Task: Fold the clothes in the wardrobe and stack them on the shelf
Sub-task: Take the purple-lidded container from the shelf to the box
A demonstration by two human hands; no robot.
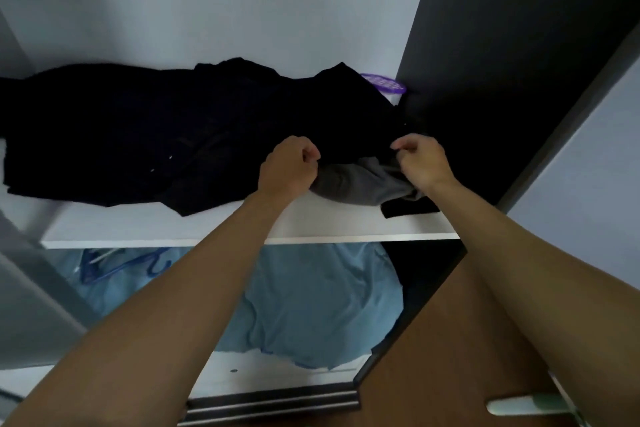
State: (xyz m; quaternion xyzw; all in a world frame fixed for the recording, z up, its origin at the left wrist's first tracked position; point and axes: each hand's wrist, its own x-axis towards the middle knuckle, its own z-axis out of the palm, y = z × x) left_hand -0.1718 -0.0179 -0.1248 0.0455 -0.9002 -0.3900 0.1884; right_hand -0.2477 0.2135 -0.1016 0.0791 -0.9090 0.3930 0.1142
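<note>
A heap of black clothes lies across the white wardrobe shelf. A grey garment lies bunched at the shelf's front right, partly under the black cloth. My left hand is closed in a fist on the edge of the black cloth above the grey garment. My right hand pinches the same black edge, a little further right. Both forearms reach up over the shelf's front edge.
A purple perforated lid shows at the back right of the shelf. Below the shelf lies a light blue garment with blue hangers. The dark wardrobe side panel stands on the right, with a brown door below it.
</note>
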